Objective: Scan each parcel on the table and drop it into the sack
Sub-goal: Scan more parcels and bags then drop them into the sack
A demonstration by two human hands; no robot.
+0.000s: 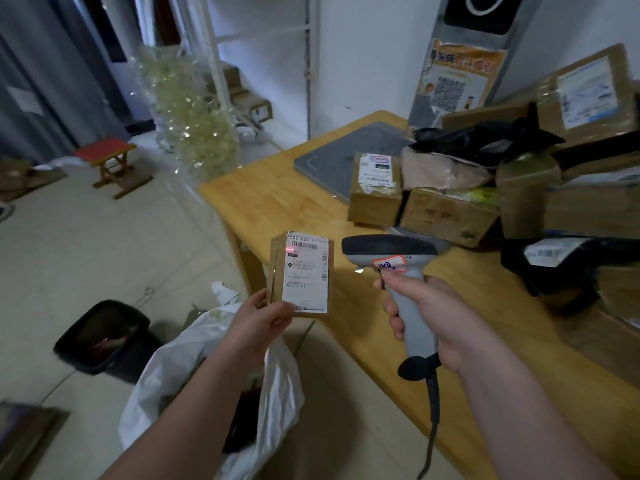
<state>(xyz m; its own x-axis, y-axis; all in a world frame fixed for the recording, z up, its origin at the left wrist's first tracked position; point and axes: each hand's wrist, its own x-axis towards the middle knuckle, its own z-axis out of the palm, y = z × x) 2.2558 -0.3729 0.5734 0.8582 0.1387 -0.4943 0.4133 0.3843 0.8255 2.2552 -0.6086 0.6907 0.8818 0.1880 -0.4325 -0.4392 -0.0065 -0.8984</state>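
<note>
My left hand (258, 322) pinches the small brown cardboard parcel with a white shipping label (304, 275) by its lower left corner, thumb on the front face and fingers curled behind it, so it stands upright in the air just off the near-left edge of the pale wooden counter (277, 199). My right hand (429, 313) is wrapped round the handle of the grey handheld barcode scanner with a black head (384, 245), with the thumb lying up along the neck by an orange-edged sticker. The scanner's head points left toward the parcel, and a small red spot of light sits on the barcode near the top of the label. A black coiled cable (433, 403) hangs from the base of the handle. Below my left forearm, the white plastic sack (207, 344) sits open on the tiled floor beside the counter. A heap of taped brown cardboard boxes and dark plastic mailers (446, 209) is stacked on the far right of the counter, next to a flat grey pad (332, 161). A black waste bin (104, 336) stands on the floor to the left of the sack.
</note>
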